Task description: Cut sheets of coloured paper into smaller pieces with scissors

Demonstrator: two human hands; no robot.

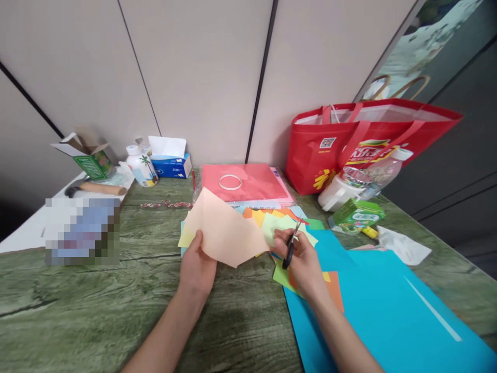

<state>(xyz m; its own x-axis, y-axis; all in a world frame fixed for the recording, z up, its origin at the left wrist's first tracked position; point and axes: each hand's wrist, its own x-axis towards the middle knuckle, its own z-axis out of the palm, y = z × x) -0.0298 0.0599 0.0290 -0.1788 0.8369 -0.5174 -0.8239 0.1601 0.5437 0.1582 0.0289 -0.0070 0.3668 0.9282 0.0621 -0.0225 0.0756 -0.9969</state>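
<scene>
My left hand (198, 267) pinches the lower left edge of a pale peach sheet of paper (233, 228), its thumb lying on top. The sheet is tilted up above the table and has an angular outline. In my right hand (301, 256) is a pair of black-handled scissors (290, 248), blades pointing up and away from me. The fingertips of that hand are close to the sheet's right corner; whether they touch it I cannot tell. Behind and beneath lie coloured paper pieces (285, 224) in yellow, orange and light green, partly hidden by the sheet and my right hand.
Blue card (384, 305) covers the right side of the wooden table (116, 316). Farther back are a pink-red packet (248, 180) with a white ring (230, 182), a tissue box (171, 165), a white bottle (142, 166), a red bag (310, 150) and a green box (359, 216).
</scene>
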